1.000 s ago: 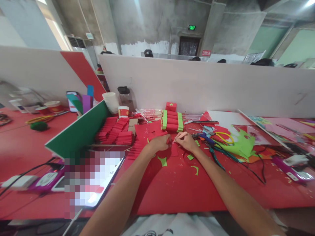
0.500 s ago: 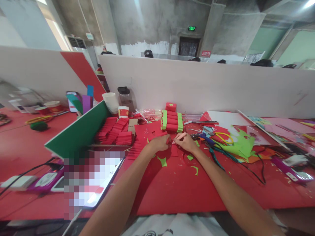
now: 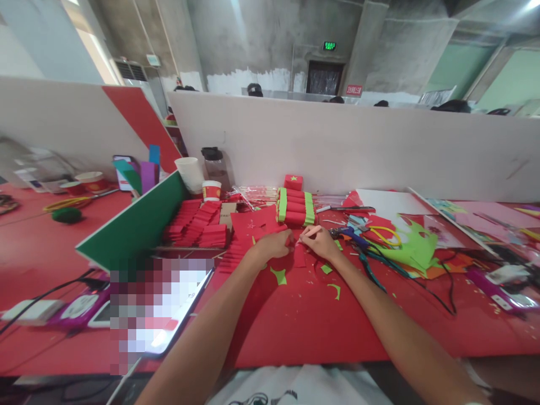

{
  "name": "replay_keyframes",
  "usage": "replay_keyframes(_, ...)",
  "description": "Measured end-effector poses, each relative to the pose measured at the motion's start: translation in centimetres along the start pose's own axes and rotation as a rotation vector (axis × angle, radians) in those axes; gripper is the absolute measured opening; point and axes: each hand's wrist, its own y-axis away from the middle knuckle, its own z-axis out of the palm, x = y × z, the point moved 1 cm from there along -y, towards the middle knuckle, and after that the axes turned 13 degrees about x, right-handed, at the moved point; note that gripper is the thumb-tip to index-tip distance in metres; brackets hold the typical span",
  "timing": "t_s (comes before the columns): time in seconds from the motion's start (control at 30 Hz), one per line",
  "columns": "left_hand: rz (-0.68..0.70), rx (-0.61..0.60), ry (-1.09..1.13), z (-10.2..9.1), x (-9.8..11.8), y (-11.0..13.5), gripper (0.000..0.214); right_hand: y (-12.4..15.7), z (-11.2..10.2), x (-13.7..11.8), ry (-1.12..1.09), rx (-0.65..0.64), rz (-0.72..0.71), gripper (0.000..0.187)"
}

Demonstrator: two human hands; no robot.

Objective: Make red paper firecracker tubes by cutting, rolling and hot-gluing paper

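My left hand [image 3: 275,245] is closed around a piece of red paper [image 3: 279,229], its fingertips pointing right. Close beside it, my right hand [image 3: 317,242] is closed in a pinch, and whatever sits between its fingertips is too small to make out. A flat red paper strip [image 3: 299,259] lies below the fingertips of both hands. Just beyond them stands a bundle of red paper rolls [image 3: 294,208] banded in light green at both ends. Light green paper scraps [image 3: 279,276] are scattered on the red tabletop [image 3: 304,332] near my wrists.
Stacked red paper pieces [image 3: 198,225] lie at left beside a green board [image 3: 135,225]. A lit tablet [image 3: 177,309] is by my left forearm. Pliers [image 3: 353,235], yellow-handled scissors [image 3: 386,236] and a green paper sheet [image 3: 411,247] lie at right. A white partition [image 3: 358,146] stands behind.
Both hands stay almost in place, with the right fingertips shifting very slightly. The papers around them lie as before.
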Motion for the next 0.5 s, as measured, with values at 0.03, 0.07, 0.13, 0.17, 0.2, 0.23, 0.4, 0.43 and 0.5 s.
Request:
replay_keyframes(0.03,-0.005,-0.003,0.002,-0.05,0.03,0.01,0.036,-0.01,0.00,-0.01,0.002,-0.001,-0.001,0.021)
replay_keyframes(0.07,-0.009,-0.006,0.005,-0.09,0.06,0.02,0.036,-0.01,-0.01,-0.03,0.004,-0.004,0.001,0.021)
replay_keyframes(0.13,-0.007,-0.012,0.018,-0.18,0.14,0.04,0.036,0.01,-0.07,-0.12,0.007,-0.007,0.013,0.019)
replay_keyframes(0.17,-0.006,-0.013,0.025,-0.22,0.17,0.05,0.036,0.02,-0.12,-0.19,0.009,-0.007,0.018,0.018)
replay_keyframes(0.2,-0.007,-0.015,0.032,-0.25,0.19,0.05,0.035,0.04,-0.17,-0.28,0.012,-0.011,0.021,0.017)
replay_keyframes(0.23,-0.009,-0.016,0.036,-0.27,0.19,0.04,0.035,0.06,-0.23,-0.36,0.013,-0.013,0.021,0.016)
replay_keyframes(0.4,0.014,-0.040,0.058,-0.12,-0.30,-0.25,0.036,0.07,-0.41,-0.56,-0.017,0.024,0.005,0.019)
replay_keyframes(0.43,0.026,-0.048,0.069,-0.06,-0.47,-0.33,0.036,0.05,-0.41,-0.56,-0.016,0.030,-0.003,0.019)
replay_keyframes(0.5,0.047,-0.059,0.087,0.04,-0.78,-0.47,0.038,0.01,-0.37,-0.53,0.006,0.033,-0.016,0.019)
